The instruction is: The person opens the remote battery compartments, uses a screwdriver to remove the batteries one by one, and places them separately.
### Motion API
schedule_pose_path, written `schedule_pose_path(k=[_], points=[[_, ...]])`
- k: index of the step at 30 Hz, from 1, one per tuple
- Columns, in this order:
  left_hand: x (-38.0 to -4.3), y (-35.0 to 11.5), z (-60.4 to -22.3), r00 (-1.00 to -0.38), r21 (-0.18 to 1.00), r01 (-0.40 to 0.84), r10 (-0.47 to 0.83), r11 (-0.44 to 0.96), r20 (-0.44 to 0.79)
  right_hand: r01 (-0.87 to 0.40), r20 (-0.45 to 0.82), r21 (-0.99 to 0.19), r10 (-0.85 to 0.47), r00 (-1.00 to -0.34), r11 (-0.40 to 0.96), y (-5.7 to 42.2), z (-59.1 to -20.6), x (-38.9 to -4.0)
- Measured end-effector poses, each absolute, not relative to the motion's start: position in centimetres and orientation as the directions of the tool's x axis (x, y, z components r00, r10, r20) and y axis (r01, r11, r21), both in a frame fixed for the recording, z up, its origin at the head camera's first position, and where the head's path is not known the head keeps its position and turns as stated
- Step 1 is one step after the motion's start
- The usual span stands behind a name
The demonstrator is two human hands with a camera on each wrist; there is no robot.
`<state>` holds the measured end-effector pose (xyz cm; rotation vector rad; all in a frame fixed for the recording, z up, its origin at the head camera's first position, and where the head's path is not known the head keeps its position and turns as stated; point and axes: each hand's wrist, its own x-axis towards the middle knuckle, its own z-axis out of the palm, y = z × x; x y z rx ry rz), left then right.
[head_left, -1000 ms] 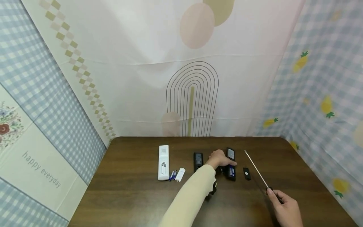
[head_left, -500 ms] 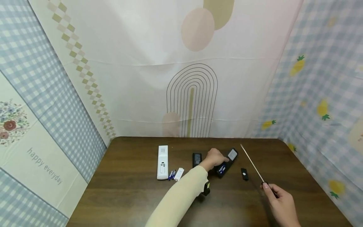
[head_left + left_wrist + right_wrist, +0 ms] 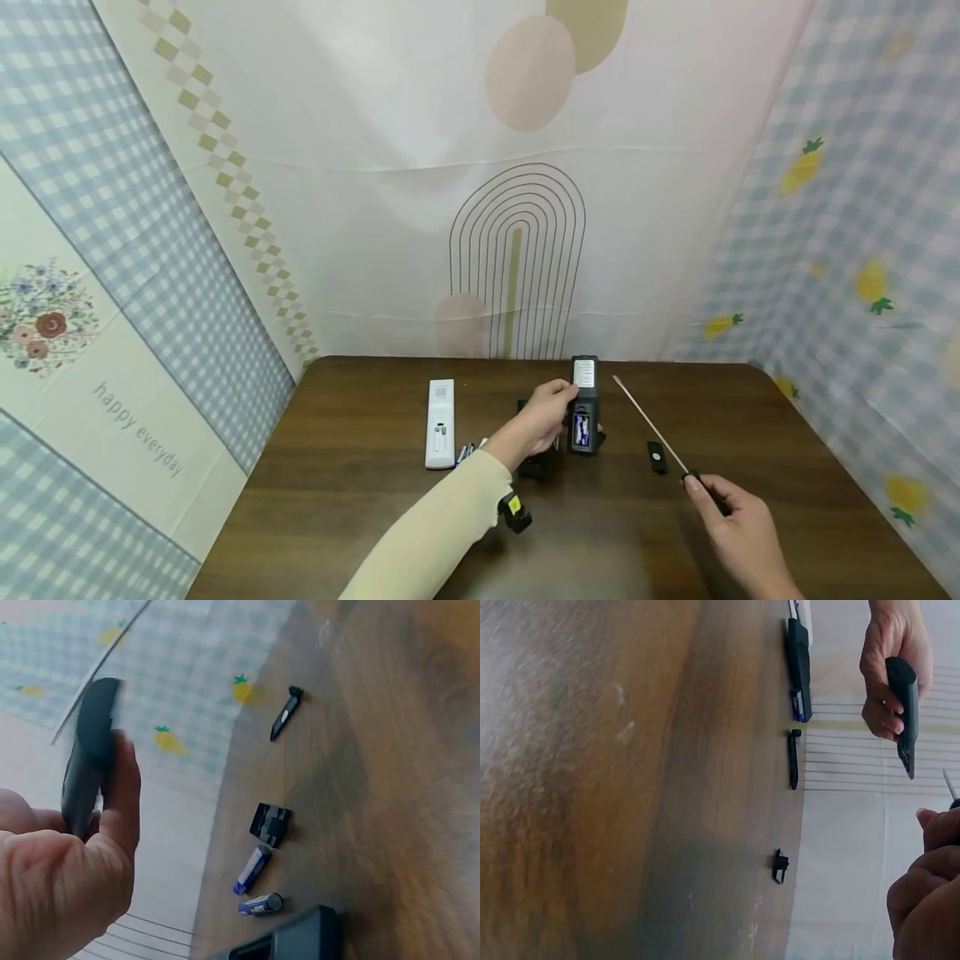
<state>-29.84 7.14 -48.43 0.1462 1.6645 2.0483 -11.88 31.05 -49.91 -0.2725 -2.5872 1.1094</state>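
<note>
My left hand (image 3: 542, 417) grips a black remote control (image 3: 584, 400) by its side, its back with a white label toward me. The battery compartment is uncovered, with blue batteries (image 3: 582, 431) inside. In the right wrist view, this remote (image 3: 906, 705) is held up off the table, fingers curled round it. My right hand (image 3: 738, 525) holds a long screwdriver (image 3: 651, 423) by its dark handle, its tip pointing up and away near the remote's right side. Another black remote (image 3: 532, 467) lies on the table, partly hidden behind my left hand.
A white remote (image 3: 440, 425) with an uncovered compartment lies left, with loose batteries (image 3: 465, 452) beside it. A small black cover (image 3: 657, 457) lies at right. In the left wrist view, two batteries (image 3: 253, 868) lie near a small black piece (image 3: 271, 824). Patterned cloth walls surround the table (image 3: 360, 492).
The left hand has turned the black remote and raised it off the table, moving slightly left. The screwdriver has swung left, its tip now closer to the remote.
</note>
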Motion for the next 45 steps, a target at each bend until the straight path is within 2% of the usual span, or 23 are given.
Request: schedule_pose_path(k=[4, 10, 17, 21, 26, 34, 36, 42, 45], points=[[-28.9, 5.7, -47.8, -0.844, 0.924, -0.335, 0.495, -0.182, -0.208, -0.003, 0.246, -0.724, 0.253, -0.936, 0.69, 30.5, -49.4, -11.8], [-28.0, 4.3, -47.8, -0.82, 0.926, -0.332, 0.54, -0.181, -0.188, -0.039, 0.255, -0.717, 0.208, -0.944, 0.696, 29.6, -49.0, -11.5], [-26.6, 3.2, -48.3, -0.85, 0.937, -0.244, 0.519, -0.25, -0.084, -0.091, 0.214, -0.677, 0.077, -0.974, 0.731, 29.1, -48.3, -11.0], [-26.7, 1.9, -48.3, -0.874, 0.944, -0.201, 0.483, -0.261, -0.053, -0.174, 0.277, -0.631, 0.01, -0.961, 0.756, 28.7, -48.0, -11.0], [-26.8, 0.4, -48.2, -0.893, 0.948, -0.173, 0.447, -0.266, -0.038, -0.337, 0.444, -0.473, -0.11, -0.889, 0.814, 28.0, -47.7, -11.0], [-27.0, -0.7, -48.2, -0.918, 0.964, -0.148, 0.394, -0.221, -0.051, -0.325, 0.453, -0.265, -0.181, -0.873, 0.908, 26.6, -45.8, -10.9], [-27.0, -0.7, -48.5, -0.927, 0.97, -0.129, 0.373, -0.206, -0.044, -0.353, 0.477, -0.194, -0.226, -0.849, 0.915, 26.1, -45.4, -10.8], [-26.7, -0.2, -49.2, -0.938, 0.981, -0.077, 0.346, -0.179, -0.011, -0.438, 0.585, 0.034, -0.374, -0.72, 0.898, 24.7, -45.1, -10.4], [-26.5, 0.0, -49.4, -0.94, 0.984, -0.067, 0.341, -0.168, -0.005, -0.442, 0.584, 0.083, -0.403, -0.705, 0.893, 24.2, -45.0, -10.4]])
